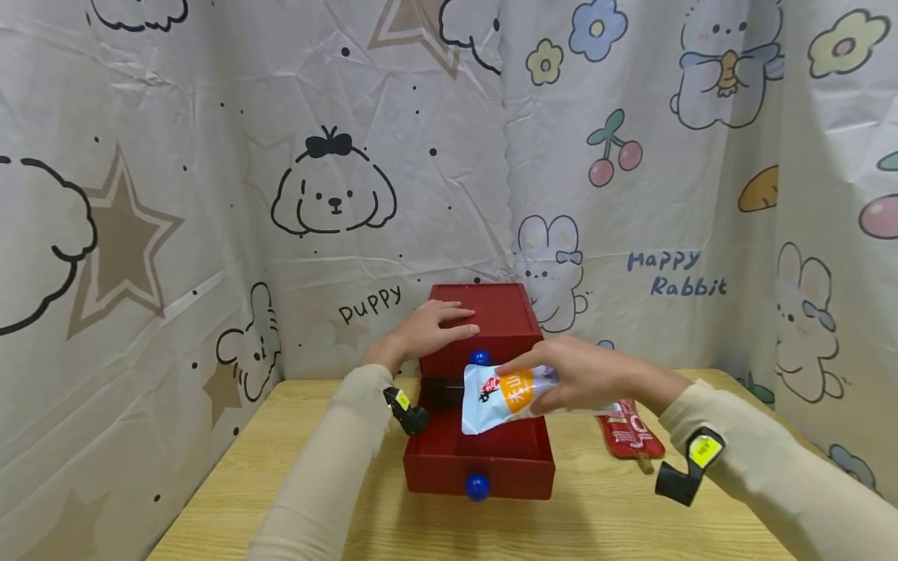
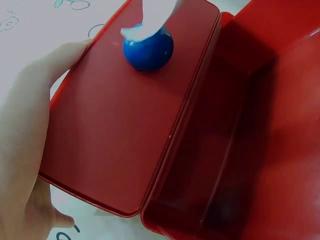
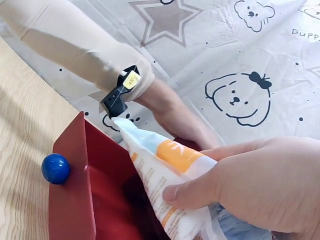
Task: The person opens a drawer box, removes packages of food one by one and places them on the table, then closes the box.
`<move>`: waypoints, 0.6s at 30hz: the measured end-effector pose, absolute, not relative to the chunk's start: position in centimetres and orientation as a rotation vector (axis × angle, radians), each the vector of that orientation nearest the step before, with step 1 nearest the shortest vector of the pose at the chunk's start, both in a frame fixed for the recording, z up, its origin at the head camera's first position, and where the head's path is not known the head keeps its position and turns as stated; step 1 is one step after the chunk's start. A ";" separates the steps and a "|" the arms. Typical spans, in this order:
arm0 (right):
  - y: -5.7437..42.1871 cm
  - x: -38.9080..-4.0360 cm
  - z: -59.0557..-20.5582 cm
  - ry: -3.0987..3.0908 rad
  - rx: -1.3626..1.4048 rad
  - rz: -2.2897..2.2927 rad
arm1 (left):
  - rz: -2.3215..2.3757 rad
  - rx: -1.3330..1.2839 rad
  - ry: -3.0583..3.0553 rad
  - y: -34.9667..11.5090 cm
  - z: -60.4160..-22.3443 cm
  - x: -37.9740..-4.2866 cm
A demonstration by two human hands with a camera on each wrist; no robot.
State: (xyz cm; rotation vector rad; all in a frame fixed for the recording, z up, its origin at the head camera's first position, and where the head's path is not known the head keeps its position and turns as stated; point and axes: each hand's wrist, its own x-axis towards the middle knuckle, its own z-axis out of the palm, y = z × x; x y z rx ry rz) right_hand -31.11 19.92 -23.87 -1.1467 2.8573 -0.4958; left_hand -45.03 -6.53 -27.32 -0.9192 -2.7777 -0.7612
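A red two-drawer box (image 1: pixel 491 308) stands on the table, its lower drawer (image 1: pixel 435 474) pulled out toward me. My left hand (image 1: pixel 435 331) rests on top of the box near its left side, fingers fairly straight. My right hand (image 1: pixel 585 375) grips a light blue and white plastic packet (image 3: pixel 155 175) with an orange label, thumb on one face. The packet is tilted above the open drawer, and its far end points left. In the left wrist view, the packet's pale tip overlaps the upper drawer's blue knob (image 2: pixel 148 52). The right palm hides part of the packet.
A red pouch (image 1: pixel 624 436) with a brownish end lies on the wooden table (image 1: pixel 281 475), right of the box and partly behind the right forearm. Another blue knob (image 1: pixel 478 488) sticks out from the lower drawer's front. Patterned curtains (image 1: pixel 337 86) hang behind and beside the table.
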 end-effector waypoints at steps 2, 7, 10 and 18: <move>20.3 -31.0 -23.7 2.841 -1.156 -0.503 | -0.766 -0.917 -2.778 -6.5 -27.3 -45.0; 21.6 -30.9 -23.5 2.821 -1.203 -0.521 | -0.768 -0.926 -2.770 -6.5 -27.1 -44.9; 22.5 -30.8 -23.3 2.818 -1.215 -0.532 | -0.773 -0.943 -2.763 -6.6 -27.0 -44.9; 24.9 -30.3 -22.8 2.839 -1.151 -0.561 | -0.773 -0.965 -2.761 -6.7 -27.0 -44.8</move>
